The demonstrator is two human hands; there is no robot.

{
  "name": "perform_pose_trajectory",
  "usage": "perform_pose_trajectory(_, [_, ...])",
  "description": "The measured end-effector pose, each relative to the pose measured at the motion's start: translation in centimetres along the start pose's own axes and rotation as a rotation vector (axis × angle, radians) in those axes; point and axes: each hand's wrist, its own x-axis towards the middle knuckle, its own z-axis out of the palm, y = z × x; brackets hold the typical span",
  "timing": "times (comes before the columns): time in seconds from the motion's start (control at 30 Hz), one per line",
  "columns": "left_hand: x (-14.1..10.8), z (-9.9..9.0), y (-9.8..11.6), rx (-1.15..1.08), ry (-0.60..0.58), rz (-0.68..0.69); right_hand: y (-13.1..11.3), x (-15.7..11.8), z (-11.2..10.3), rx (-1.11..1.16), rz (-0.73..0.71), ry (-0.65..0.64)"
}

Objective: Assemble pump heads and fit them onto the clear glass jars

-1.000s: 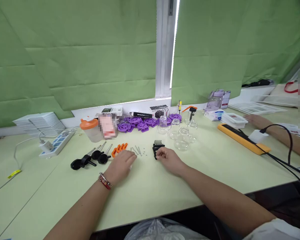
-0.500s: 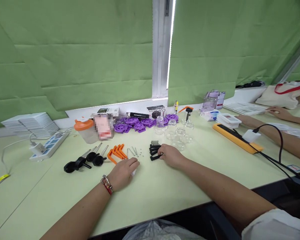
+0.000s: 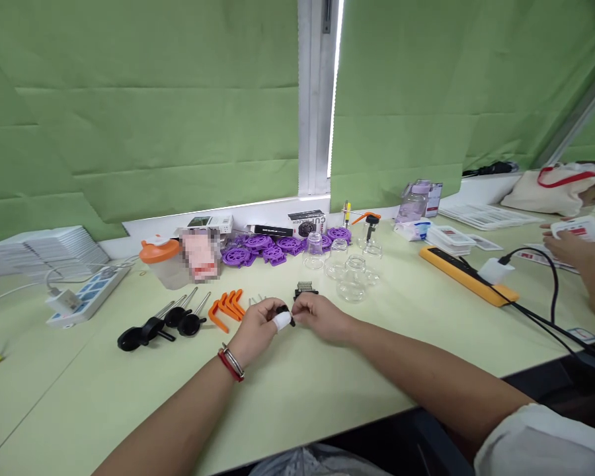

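My left hand [image 3: 262,328] pinches a small black plastic piece [image 3: 292,320], partly hidden by the fingers. A white wrap [image 3: 281,321] shows at the left thumb. My right hand [image 3: 324,318] meets it from the other side, fingertips closed on the same piece. Just behind the right hand are several springs [image 3: 305,286] and more black plastic pieces [image 3: 302,295], mostly covered. Orange crank handles [image 3: 227,309] lie left of my hands, and black round parts with metal rods [image 3: 153,328] lie farther left. Thin metal pins [image 3: 256,301] are partly hidden behind the left hand.
Clear glass jars [image 3: 351,285] and purple wheel-shaped parts [image 3: 274,254] stand behind. An orange-lidded cup [image 3: 159,252], a white power strip [image 3: 90,301] and a yellow power strip [image 3: 463,276] flank them. At right, another person's hands [image 3: 582,248] hold a white card-like item.
My right hand has picked up a black piece from the row and moved left. My left hand has risen to meet it. The other person's hands now hold up a white item.
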Motion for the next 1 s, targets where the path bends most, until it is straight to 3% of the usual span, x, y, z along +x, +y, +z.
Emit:
perform_pose_trajectory(0.13, [-0.6,-0.5,-0.6,0.074,0.049,-0.025,2.1,1.9,-2.2,-0.301,-0.067,0.197])
perform_pose_trajectory(0.27, [-1.1,-0.8,-0.8,0.185,0.016,-0.025,4.2,2.5,-2.7,-0.489,-0.027,0.183])
perform_pose_trajectory(0.77, [-1.3,-0.6,-0.9,0.327,-0.049,0.030,5.2,2.0,-1.9,-0.470,-0.050,0.119])
perform_pose_trajectory(1.0, [-1.4,-0.6,-0.7,0.402,-0.072,0.057,5.0,2.7,-2.8,-0.431,0.003,0.183])
